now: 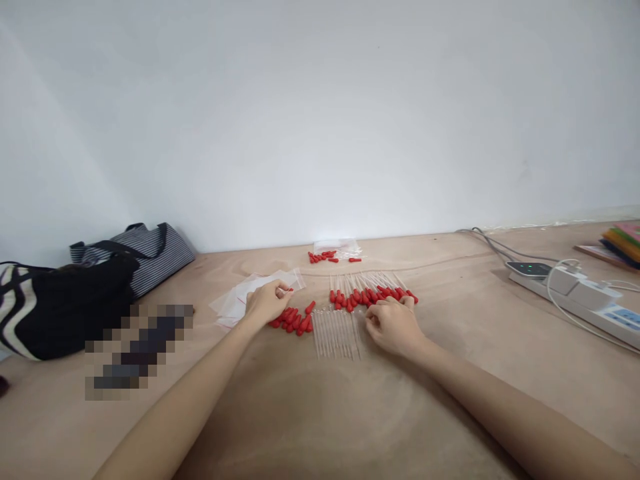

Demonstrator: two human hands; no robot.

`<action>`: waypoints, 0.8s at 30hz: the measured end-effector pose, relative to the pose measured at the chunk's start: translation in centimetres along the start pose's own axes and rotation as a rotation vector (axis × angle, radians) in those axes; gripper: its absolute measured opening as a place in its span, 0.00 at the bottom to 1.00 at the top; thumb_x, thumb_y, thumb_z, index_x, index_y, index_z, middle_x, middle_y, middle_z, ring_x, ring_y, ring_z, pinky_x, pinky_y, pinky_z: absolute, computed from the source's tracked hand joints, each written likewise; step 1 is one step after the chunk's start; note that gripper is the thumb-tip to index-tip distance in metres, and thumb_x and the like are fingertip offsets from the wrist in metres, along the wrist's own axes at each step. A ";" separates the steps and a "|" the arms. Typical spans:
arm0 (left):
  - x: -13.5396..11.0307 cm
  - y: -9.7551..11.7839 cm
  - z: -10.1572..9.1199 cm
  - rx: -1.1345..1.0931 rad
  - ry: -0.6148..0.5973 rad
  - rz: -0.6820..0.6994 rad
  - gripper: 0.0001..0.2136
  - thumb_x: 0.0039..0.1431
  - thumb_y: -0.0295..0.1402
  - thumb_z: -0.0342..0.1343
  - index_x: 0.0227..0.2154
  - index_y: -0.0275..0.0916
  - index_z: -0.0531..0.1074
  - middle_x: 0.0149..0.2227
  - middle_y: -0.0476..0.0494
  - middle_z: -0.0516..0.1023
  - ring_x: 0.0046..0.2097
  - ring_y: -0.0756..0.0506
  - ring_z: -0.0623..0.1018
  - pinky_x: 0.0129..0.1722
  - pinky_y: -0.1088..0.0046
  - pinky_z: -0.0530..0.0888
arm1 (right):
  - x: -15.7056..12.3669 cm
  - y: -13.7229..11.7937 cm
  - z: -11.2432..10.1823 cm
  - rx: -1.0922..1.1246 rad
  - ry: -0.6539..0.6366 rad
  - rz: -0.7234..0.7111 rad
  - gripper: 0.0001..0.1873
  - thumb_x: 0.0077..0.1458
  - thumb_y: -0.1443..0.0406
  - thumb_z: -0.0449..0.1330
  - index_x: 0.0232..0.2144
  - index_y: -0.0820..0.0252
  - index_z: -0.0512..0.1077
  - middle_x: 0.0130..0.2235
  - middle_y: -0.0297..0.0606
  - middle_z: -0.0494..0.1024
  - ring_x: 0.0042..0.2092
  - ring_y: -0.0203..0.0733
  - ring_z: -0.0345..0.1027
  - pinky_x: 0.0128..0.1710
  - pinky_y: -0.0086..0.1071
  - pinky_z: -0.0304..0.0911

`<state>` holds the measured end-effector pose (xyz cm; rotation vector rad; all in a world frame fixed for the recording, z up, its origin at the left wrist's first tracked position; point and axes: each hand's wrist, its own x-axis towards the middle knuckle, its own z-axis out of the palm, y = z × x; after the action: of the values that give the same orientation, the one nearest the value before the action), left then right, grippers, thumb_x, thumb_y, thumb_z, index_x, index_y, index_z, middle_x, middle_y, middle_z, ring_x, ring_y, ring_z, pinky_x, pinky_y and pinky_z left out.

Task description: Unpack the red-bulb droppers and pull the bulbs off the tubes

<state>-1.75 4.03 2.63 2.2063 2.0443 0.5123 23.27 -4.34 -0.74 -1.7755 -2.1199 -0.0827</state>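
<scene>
My left hand is closed in a pinch on a small red rubber cap, just above a heap of loose red caps and beside a pile of clear zip bags. My right hand lies curled on the table with its fingertips pinched at the end of a row of bare clear glass tubes. What that pinch holds is too small to make out. Behind it lies a row of finished droppers with red caps.
A few more red caps and a clear bag lie near the wall. A striped bag and a black bag sit at the left. A white power strip with cables and coloured booklets are at the right.
</scene>
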 end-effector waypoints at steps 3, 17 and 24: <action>1.4 0.3 0.6 0.015 -0.064 -0.020 0.11 0.48 0.44 0.51 0.28 0.43 0.69 0.31 0.50 0.77 0.36 0.44 0.75 0.39 0.66 0.64 | 0.1 -0.5 0.2 0.021 -0.049 0.076 0.10 0.47 0.69 0.51 0.19 0.60 0.69 0.23 0.36 0.74 0.32 0.40 0.63 0.35 0.36 0.41; 1.1 2.8 1.4 0.106 -0.081 0.108 0.17 0.49 0.49 0.48 0.19 0.40 0.70 0.29 0.47 0.76 0.39 0.38 0.73 0.43 0.56 0.59 | -0.1 0.4 -0.4 0.102 -0.205 0.177 0.07 0.46 0.69 0.53 0.30 0.60 0.69 0.29 0.37 0.76 0.37 0.43 0.66 0.40 0.37 0.42; 1.6 7.2 2.9 0.106 -0.067 0.209 0.15 0.48 0.47 0.49 0.20 0.43 0.73 0.31 0.47 0.77 0.42 0.40 0.71 0.45 0.57 0.59 | 0.2 -0.9 0.3 0.335 -0.142 0.220 0.08 0.48 0.68 0.51 0.28 0.58 0.70 0.30 0.34 0.77 0.37 0.40 0.67 0.41 0.36 0.44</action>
<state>6.06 5.33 2.29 2.4781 1.8603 0.3485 22.33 -4.28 -0.78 -1.8349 -1.8775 0.4415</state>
